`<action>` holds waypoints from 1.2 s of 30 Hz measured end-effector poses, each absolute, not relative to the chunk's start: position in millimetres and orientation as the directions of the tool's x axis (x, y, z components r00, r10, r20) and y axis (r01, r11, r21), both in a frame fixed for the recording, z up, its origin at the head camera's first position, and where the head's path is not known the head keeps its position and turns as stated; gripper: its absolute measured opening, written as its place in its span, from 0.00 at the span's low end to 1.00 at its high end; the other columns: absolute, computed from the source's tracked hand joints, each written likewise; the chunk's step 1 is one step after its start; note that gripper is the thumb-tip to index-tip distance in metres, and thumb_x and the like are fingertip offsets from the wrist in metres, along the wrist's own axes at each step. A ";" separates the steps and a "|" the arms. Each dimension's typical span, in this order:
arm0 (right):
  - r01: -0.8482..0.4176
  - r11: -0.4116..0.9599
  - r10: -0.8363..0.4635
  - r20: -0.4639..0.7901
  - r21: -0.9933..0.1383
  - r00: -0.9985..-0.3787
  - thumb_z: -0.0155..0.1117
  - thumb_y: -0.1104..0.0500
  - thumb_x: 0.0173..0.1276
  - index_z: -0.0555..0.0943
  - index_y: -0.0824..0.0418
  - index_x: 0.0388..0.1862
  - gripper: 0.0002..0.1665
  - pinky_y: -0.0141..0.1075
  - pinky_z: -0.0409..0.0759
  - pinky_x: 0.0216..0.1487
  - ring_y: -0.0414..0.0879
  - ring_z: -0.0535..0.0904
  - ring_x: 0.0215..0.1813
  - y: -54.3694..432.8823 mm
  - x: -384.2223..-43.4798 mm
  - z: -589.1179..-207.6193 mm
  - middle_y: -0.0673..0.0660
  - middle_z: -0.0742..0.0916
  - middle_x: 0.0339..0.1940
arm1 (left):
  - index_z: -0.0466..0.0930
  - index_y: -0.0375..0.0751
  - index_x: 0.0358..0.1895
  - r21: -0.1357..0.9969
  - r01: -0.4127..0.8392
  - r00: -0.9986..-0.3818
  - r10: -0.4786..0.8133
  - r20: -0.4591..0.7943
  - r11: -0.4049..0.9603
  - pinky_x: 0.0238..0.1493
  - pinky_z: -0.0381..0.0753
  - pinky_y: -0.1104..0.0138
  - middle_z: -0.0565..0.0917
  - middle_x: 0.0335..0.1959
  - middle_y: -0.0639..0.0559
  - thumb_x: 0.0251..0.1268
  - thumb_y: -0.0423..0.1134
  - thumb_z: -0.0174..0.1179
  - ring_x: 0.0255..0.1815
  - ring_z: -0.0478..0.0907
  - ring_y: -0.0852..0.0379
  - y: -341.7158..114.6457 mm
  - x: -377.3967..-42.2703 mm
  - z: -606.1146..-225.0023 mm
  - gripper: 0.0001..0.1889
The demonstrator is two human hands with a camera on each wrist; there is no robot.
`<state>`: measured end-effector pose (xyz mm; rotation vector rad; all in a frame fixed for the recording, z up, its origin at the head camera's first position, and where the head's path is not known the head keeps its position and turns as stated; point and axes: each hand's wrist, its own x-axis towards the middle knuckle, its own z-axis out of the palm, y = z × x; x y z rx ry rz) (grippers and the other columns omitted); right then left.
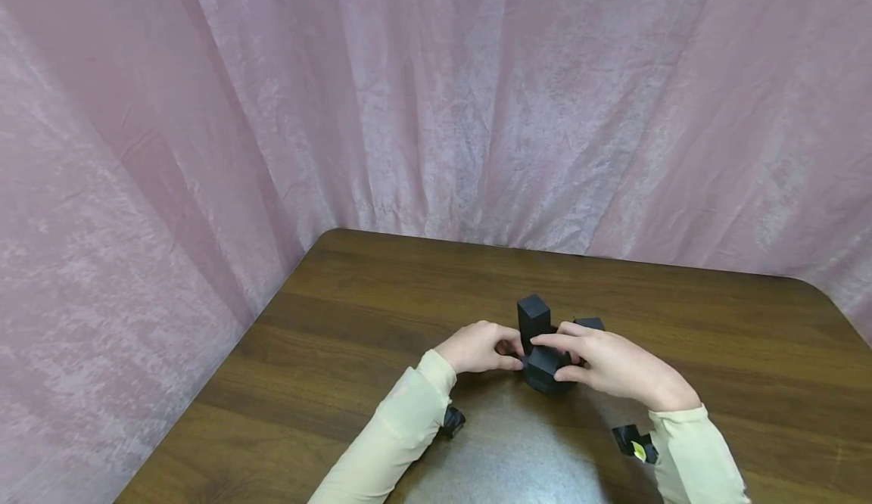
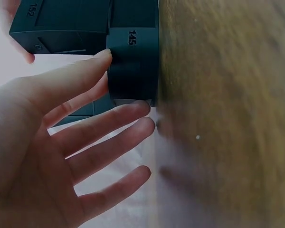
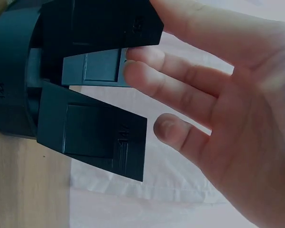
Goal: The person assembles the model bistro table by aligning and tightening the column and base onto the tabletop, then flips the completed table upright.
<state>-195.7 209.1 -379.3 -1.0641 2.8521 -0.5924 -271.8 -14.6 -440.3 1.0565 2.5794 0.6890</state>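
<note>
A black assembly with a round base (image 1: 545,384) stands on the table, several angular blocks rising from it. My left hand (image 1: 480,346) pinches the left side of this base, the thumb on its numbered rim (image 2: 133,66) and the index finger on the far side. From above, my right hand (image 1: 613,360) holds the front block (image 1: 547,362) between thumb and fingers. That block (image 3: 99,23) sits at the base in the right wrist view. A taller block (image 1: 534,315) points up behind the hands, and another block (image 3: 95,137) marked with raised digits leans outward.
The brown wooden table (image 1: 381,284) reaches back to a pink curtain (image 1: 436,110). Small black devices show beside the left sleeve (image 1: 402,428) and the right sleeve (image 1: 698,451); the right one bears a yellow mark.
</note>
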 end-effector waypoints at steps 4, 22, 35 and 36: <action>-0.635 0.694 -0.642 0.105 -0.339 -0.759 0.69 0.56 0.61 0.77 0.55 0.61 0.28 0.28 0.72 0.34 0.29 0.70 0.31 209.0 -196.6 -380.1 0.47 0.79 0.43 | 0.83 0.53 0.38 0.511 0.593 -0.697 0.715 -0.061 0.622 0.38 0.75 0.78 0.86 0.36 0.61 0.60 0.46 0.67 0.36 0.79 0.70 -14.2 -271.3 -439.2 0.06; -0.569 0.693 -0.635 -0.001 -0.443 -0.772 0.67 0.54 0.64 0.73 0.59 0.66 0.32 0.27 0.69 0.31 0.28 0.68 0.28 210.5 -196.1 -377.0 0.41 0.76 0.30 | 0.82 0.54 0.37 0.486 0.602 -0.694 0.716 -0.074 0.634 0.37 0.74 0.76 0.84 0.34 0.62 0.59 0.49 0.67 0.35 0.77 0.70 -14.8 -271.8 -436.9 0.07; -0.367 0.708 -0.633 -0.313 -0.603 -0.708 0.63 0.56 0.68 0.71 0.63 0.61 0.25 0.30 0.73 0.32 0.33 0.77 0.29 227.2 -202.2 -392.2 0.46 0.83 0.28 | 0.81 0.52 0.37 0.509 0.601 -0.680 0.729 -0.079 0.616 0.39 0.72 0.75 0.81 0.33 0.60 0.61 0.47 0.67 0.35 0.74 0.67 -22.3 -277.8 -440.2 0.07; -0.356 0.711 -0.628 -0.321 -0.606 -0.709 0.63 0.57 0.68 0.72 0.63 0.61 0.25 0.30 0.72 0.32 0.34 0.77 0.28 227.7 -203.1 -394.4 0.46 0.83 0.27 | 0.81 0.51 0.37 0.513 0.604 -0.674 0.734 -0.080 0.611 0.39 0.72 0.75 0.80 0.33 0.60 0.61 0.46 0.67 0.36 0.74 0.67 -22.6 -278.0 -440.4 0.07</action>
